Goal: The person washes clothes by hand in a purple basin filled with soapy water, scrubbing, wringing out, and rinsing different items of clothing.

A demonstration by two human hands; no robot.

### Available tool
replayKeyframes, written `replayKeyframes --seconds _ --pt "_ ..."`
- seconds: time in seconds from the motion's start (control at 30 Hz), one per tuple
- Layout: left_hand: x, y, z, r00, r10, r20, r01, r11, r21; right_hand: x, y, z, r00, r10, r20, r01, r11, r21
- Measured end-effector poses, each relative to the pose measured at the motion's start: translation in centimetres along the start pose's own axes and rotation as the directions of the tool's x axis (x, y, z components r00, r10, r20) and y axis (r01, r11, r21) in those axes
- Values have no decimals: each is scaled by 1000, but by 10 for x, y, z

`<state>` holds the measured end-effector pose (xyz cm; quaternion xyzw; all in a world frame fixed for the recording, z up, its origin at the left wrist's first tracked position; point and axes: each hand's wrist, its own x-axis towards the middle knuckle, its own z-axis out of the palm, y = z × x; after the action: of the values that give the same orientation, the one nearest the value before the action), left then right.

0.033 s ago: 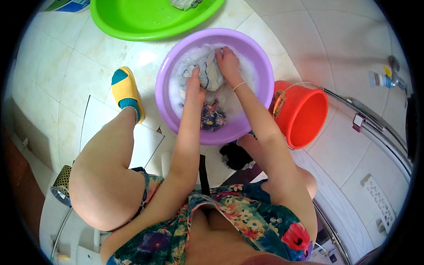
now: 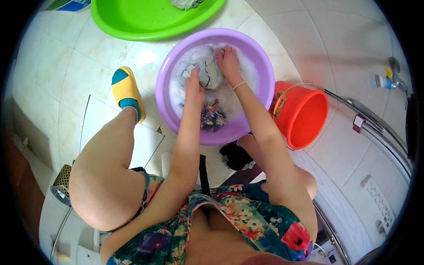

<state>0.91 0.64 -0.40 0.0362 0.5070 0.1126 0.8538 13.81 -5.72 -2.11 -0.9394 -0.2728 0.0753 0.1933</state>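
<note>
Working pale cloth [image 2: 211, 76] in the purple basin [image 2: 161, 84], you've barely shifted — right hand [image 2: 229, 65] bending fingers at the cloth's edge, grip unclear, left hand [image 2: 194, 86] too hidden to judge — so handling seems unfinished.

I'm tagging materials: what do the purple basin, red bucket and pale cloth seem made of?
Purple basin: probably plastic, smooth and softly glossy, judging by its evenly coloured rim.
Red bucket: likely plastic too, smooth and uniformly coloured.
Pale cloth: thin fabric, by its soft wet folds; fibre unclear.
</note>
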Motion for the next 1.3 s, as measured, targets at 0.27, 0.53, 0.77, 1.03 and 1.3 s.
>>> replayKeyframes --seconds 0.27,0.53,0.77,1.03,1.3 --pt "9 -7 -23 969 220 -115 -172 928 330 -12 12 25 754 6 657 97 988 -121" --pt "-2 20 -8 994 -38 102 60 972 -226 -55 -69 -54 753 -192 630 -417 601 682" --pt "-6 -15 -10 963 97 250 -129 985 117 -63 -68 -62 792 -312 526 295 948 118" --pt "-21 -12 5 987 124 102 -159 686 710 0 -2 -26 951 -202 233 180 977 113" --pt "22 -14 -63 934 332 129 -344 743 574 -2 3 40 790 -23 613 149 977 -155"
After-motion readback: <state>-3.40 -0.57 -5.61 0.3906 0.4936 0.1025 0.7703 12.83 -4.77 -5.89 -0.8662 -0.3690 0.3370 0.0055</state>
